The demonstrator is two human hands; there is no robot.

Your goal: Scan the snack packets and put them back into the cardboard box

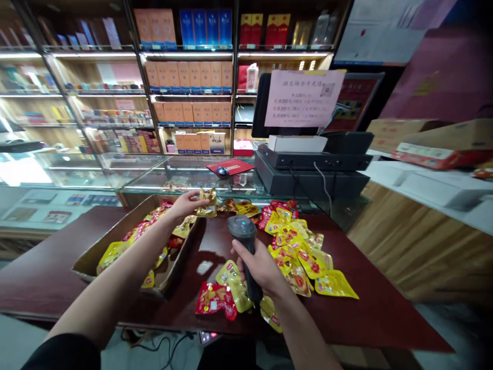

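Note:
My left hand (187,204) reaches over the far right corner of a cardboard box (90,257) and pinches a gold snack packet (208,202) in its fingers. Yellow and red packets fill much of that box. In my right hand (259,262) is a black barcode scanner (242,228), gripped by its handle with the head pointing away from me. A red packet (215,299) and a pale gold packet (233,282) lie on the table just left of the scanner's handle. Another packet (271,314) is partly hidden beneath my right wrist.
A loose heap of yellow packets (304,252) spreads over the right of the dark red table (370,313). Behind it stand a glass counter (150,177), a cash drawer (308,177) and a monitor with a pink sign (302,97). A computer mouse (222,171) rests on a red pad (239,166).

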